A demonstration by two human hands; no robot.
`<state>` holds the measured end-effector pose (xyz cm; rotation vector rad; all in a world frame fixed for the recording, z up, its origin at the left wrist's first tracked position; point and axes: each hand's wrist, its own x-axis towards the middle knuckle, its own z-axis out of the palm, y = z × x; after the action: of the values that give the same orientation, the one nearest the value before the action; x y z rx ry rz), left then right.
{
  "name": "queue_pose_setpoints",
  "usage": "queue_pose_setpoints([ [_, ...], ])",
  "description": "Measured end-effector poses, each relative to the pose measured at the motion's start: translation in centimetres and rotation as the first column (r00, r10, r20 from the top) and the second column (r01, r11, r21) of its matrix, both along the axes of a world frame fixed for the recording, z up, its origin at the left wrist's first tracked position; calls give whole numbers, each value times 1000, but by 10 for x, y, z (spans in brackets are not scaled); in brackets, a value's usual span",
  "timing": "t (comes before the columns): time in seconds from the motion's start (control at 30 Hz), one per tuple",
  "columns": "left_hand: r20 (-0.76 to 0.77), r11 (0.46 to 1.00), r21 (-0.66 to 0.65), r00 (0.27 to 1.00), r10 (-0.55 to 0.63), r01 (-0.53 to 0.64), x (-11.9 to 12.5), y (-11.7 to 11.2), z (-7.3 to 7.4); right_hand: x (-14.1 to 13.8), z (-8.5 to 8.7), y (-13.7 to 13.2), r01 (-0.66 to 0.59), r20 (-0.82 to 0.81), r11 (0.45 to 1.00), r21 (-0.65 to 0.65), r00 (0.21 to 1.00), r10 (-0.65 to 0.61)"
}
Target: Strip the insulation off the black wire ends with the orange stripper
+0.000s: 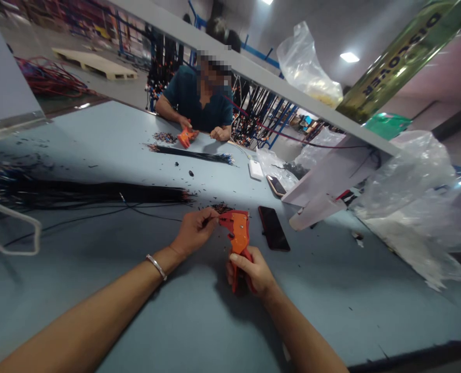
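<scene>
Orange-and-red wire stripper [240, 229]: held above the tabletop [199, 331], its handles enclosed by the right hand [255, 272], fingers wrapped, thumb laid across. Left hand [193, 231], at the stripper's nose: thumb and finger pinch a thin black wire [152, 213], which trails out leftward from the stripper. Dark phone [274, 228]: just right of the stripper. Black wire bundle [113, 191]: left of the stripper. Co-worker's hand [185, 124], beyond the stripper: holds a second orange tool [185, 137].

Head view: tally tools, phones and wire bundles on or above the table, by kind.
Orange-red tools: 2 (near tool in the right hand, far tool in a co-worker's hand)
Phones: 2 (near phone, far phone)
Black wire bundles: 2 (large bundle, small bundle)
Total: 6
</scene>
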<state>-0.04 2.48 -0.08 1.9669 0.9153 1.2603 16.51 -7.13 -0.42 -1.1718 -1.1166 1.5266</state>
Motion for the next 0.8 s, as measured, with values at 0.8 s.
queue_pose_setpoints([
  [0.8,-114,1000,-10,993,25,-26,2,0,-2,-9,-11,1,157,-33,987,-15,987,-158],
])
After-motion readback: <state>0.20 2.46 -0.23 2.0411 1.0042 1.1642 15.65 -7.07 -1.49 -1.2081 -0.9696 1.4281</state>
